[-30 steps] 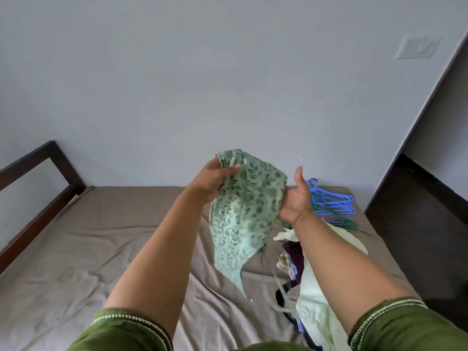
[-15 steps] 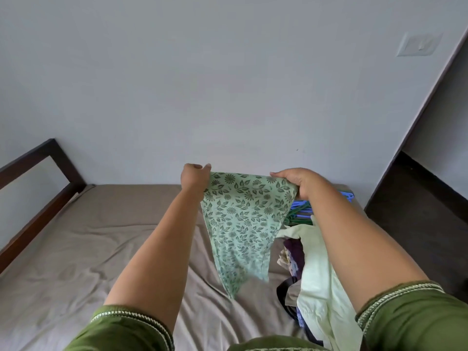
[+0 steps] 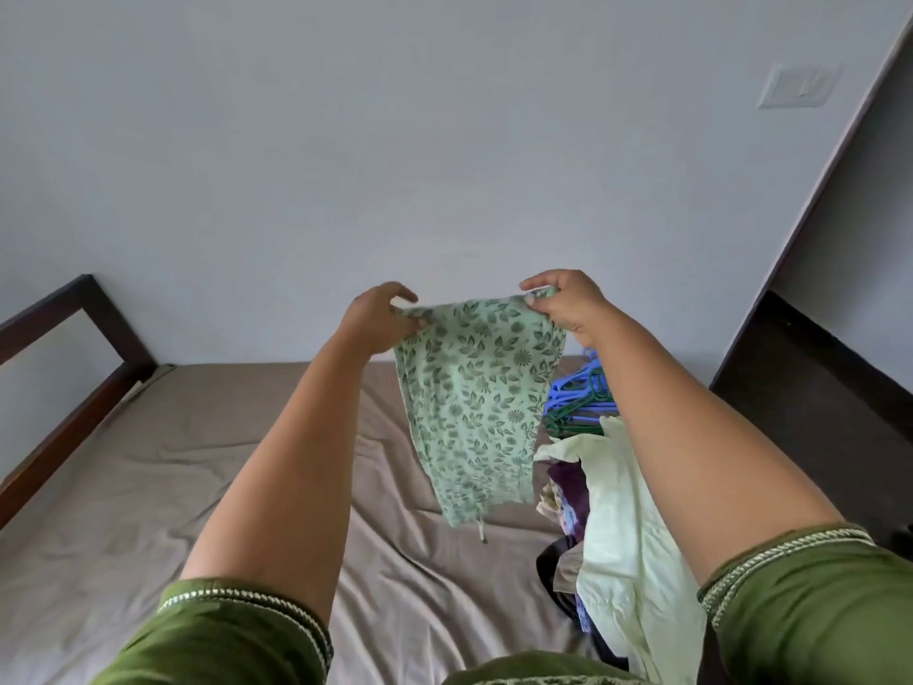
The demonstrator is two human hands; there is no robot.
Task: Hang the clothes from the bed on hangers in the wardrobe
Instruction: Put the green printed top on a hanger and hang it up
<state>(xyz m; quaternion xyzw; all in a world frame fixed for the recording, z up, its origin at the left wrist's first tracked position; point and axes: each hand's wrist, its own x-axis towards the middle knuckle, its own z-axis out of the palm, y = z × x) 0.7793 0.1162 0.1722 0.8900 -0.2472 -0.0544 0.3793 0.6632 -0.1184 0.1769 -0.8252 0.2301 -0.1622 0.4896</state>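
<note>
Pale green cotton printed with darker leaves and flowers hangs between my two hands: this garment (image 3: 474, 407) is held up in the air above the bed (image 3: 148, 487), its top edge stretched across and the rest drooping down to a narrow end with a short cord dangling from it. My left hand (image 3: 378, 321) pinches the left corner of that edge between thumb and curled fingers. My right hand (image 3: 568, 301) grips the right corner, fingers bent over the cloth with the back of the hand toward me. Both arms are stretched forward, with olive green sleeves (image 3: 237, 635) showing at the bottom.

The bed wears a brown sheet, creased, with a dark wooden frame (image 3: 74, 368) on the left. To my right on the mattress lies a heap of clothes (image 3: 622, 551), a light yellow-green piece on top and purple and dark ones beneath. Just beyond the heap sits a bundle of blue and green hangers (image 3: 578, 398), partly hidden behind my right forearm. A grey wall (image 3: 395, 140) rises behind the bed, with a switch plate (image 3: 795, 86) high on the right.
</note>
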